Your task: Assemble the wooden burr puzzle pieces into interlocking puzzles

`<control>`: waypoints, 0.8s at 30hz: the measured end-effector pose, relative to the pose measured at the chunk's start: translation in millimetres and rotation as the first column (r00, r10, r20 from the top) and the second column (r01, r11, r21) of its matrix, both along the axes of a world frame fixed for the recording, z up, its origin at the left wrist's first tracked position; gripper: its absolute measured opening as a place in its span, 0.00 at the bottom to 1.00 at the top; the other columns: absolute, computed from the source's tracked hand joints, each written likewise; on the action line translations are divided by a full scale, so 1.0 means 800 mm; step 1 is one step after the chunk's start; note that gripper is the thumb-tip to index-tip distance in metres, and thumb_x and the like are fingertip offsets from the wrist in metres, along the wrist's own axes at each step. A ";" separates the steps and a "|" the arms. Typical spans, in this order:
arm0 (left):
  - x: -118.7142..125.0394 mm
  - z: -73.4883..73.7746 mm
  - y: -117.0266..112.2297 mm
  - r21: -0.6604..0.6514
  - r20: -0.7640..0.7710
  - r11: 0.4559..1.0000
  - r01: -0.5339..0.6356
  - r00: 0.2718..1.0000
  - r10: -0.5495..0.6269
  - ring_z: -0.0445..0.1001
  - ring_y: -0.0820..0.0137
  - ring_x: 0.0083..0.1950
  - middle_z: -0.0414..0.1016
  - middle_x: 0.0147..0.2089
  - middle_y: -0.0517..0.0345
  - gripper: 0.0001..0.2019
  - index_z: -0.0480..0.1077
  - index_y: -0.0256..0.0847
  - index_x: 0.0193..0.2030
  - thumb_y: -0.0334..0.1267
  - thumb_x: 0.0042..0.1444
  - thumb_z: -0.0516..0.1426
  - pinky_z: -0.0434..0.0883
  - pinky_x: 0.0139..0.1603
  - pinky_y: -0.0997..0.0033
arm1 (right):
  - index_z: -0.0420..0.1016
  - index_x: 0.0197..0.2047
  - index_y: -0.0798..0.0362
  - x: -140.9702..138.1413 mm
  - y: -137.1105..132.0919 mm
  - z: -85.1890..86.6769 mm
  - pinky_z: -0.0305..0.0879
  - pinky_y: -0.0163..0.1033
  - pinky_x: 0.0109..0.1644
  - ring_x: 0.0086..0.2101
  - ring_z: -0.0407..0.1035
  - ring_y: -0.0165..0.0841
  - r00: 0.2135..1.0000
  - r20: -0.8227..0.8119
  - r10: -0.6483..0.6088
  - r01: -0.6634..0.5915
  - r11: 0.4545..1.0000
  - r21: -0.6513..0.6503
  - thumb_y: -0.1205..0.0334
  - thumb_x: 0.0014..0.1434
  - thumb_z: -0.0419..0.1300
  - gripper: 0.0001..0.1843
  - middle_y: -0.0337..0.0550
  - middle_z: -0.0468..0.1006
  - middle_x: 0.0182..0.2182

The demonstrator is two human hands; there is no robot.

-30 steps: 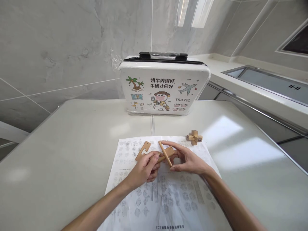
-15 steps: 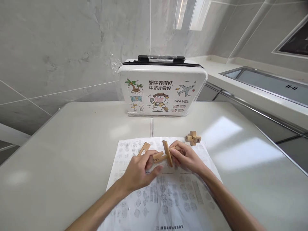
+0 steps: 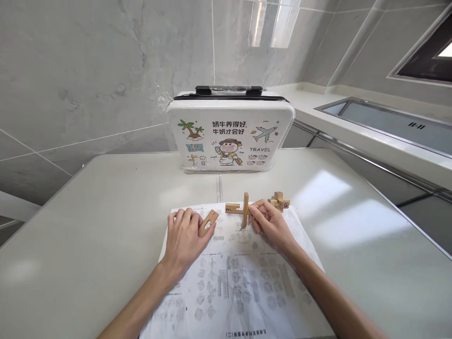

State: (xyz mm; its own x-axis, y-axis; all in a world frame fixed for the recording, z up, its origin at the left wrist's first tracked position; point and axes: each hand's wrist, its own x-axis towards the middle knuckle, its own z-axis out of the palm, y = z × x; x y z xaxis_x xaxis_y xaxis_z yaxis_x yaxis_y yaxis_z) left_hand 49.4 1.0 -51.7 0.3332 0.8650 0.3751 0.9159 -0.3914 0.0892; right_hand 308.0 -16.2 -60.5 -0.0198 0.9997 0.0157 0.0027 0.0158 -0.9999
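Note:
My right hand [image 3: 269, 221] pinches two joined wooden puzzle pieces [image 3: 246, 209] above the upper part of a printed sheet [image 3: 243, 259]. One piece stands upright across the other, whose notched, marked end points left. My left hand [image 3: 184, 233] is closed around a loose notched wooden puzzle piece [image 3: 212, 217] at the sheet's upper left. The thumb lies along the near side of that piece, and its slot shows beside the thumb. Part of it is hidden under the fingers.
An assembled wooden cross puzzle [image 3: 278, 201] sits just beyond my right hand, at the sheet's top right corner. A white cartoon-printed case [image 3: 229, 136] in clear plastic stands at the back of the white table [image 3: 106, 197]. A counter with a sink [image 3: 388, 120] runs along the right.
My left hand has left the joined pieces and moved left, onto the loose notched piece. My right hand has raised the joined pieces slightly away from me and turned them more upright.

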 end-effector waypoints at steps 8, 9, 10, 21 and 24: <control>0.009 0.014 -0.010 -0.341 0.504 0.933 0.115 0.860 0.078 0.57 0.72 0.24 0.61 0.24 0.65 0.20 0.60 0.44 0.31 0.49 0.74 0.48 0.56 0.29 0.68 | 0.73 0.41 0.50 -0.007 -0.005 -0.009 0.60 0.37 0.28 0.23 0.63 0.31 0.985 0.159 -0.060 0.045 0.994 0.095 0.43 0.71 0.59 0.18 0.40 0.77 0.29; 0.012 0.018 -0.013 -0.411 0.600 0.894 0.176 0.791 0.121 0.55 0.72 0.23 0.58 0.24 0.67 0.20 0.60 0.44 0.32 0.51 0.74 0.47 0.55 0.28 0.69 | 0.74 0.41 0.50 -0.008 -0.006 -0.011 0.60 0.37 0.29 0.23 0.63 0.32 0.973 0.219 -0.070 0.046 0.992 0.114 0.44 0.71 0.59 0.17 0.39 0.76 0.27; 0.014 0.022 -0.016 -0.460 0.686 0.851 0.255 0.710 0.158 0.54 0.73 0.23 0.57 0.24 0.68 0.19 0.60 0.44 0.34 0.52 0.74 0.47 0.54 0.27 0.70 | 0.75 0.41 0.49 -0.010 -0.008 -0.012 0.59 0.37 0.29 0.24 0.63 0.33 0.956 0.280 -0.081 0.044 0.990 0.137 0.45 0.72 0.59 0.17 0.38 0.74 0.25; 0.028 0.026 -0.039 -0.464 0.861 0.535 0.706 0.219 0.458 0.50 0.77 0.22 0.61 0.28 0.69 0.17 0.60 0.47 0.59 0.55 0.75 0.47 0.58 0.23 0.76 | 0.77 0.46 0.49 -0.029 -0.025 -0.014 0.59 0.37 0.29 0.25 0.69 0.32 0.795 0.598 -0.102 -0.169 0.909 0.380 0.57 0.74 0.56 0.10 0.42 0.79 0.31; 0.031 0.027 -0.041 -0.459 0.858 0.505 0.731 0.216 0.467 0.51 0.79 0.20 0.61 0.28 0.70 0.17 0.59 0.47 0.60 0.55 0.75 0.47 0.59 0.21 0.77 | 0.77 0.45 0.49 -0.033 -0.028 -0.016 0.58 0.36 0.29 0.24 0.69 0.31 0.762 0.634 -0.133 -0.201 0.882 0.427 0.59 0.74 0.56 0.09 0.41 0.79 0.30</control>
State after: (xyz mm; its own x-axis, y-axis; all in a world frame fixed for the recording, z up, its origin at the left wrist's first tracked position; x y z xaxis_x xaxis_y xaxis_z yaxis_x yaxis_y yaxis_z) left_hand 73.8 -32.0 -30.3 0.4610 0.8650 -0.1982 -0.1460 0.2943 0.9445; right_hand 281.8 -38.4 -73.3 -0.2258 0.8770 0.4242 0.6150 0.4660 -0.6361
